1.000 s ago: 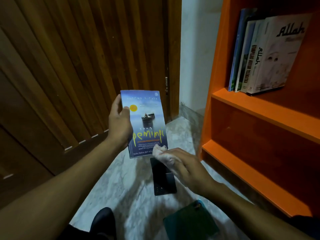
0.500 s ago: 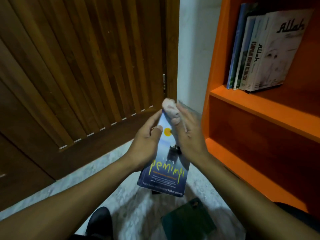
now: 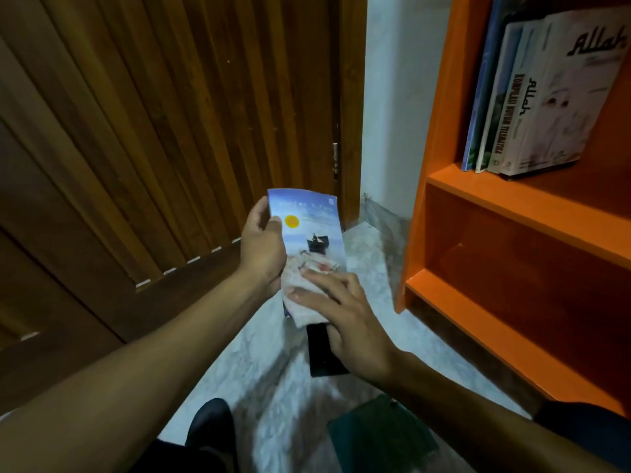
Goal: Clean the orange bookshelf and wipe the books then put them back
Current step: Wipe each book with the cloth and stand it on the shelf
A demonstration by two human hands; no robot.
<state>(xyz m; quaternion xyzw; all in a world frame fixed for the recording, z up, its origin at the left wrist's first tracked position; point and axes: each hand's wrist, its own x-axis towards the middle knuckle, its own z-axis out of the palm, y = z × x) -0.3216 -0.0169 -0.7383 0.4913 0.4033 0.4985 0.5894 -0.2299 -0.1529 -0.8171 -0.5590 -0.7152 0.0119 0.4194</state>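
My left hand (image 3: 264, 249) grips the left edge of a blue paperback (image 3: 309, 223) with a yellow sun on its cover, held upright over the floor. My right hand (image 3: 345, 315) presses a pale cloth (image 3: 302, 291) flat against the lower half of the cover with straight fingers. The orange bookshelf (image 3: 512, 199) stands to the right. Several books (image 3: 532, 97) lean on its upper shelf, the front one white. The lower compartment holds nothing that I can see.
A black book (image 3: 319, 353) lies on the marble floor (image 3: 259, 370) under my right hand, and a dark green book (image 3: 382, 438) lies nearer to me. A slatted wooden door (image 3: 153, 114) fills the left. My dark-clad knee (image 3: 211, 421) shows at the bottom.
My right hand has slid the cloth from the top of the cover down to its lower half. The book has tilted back upright and away from me.
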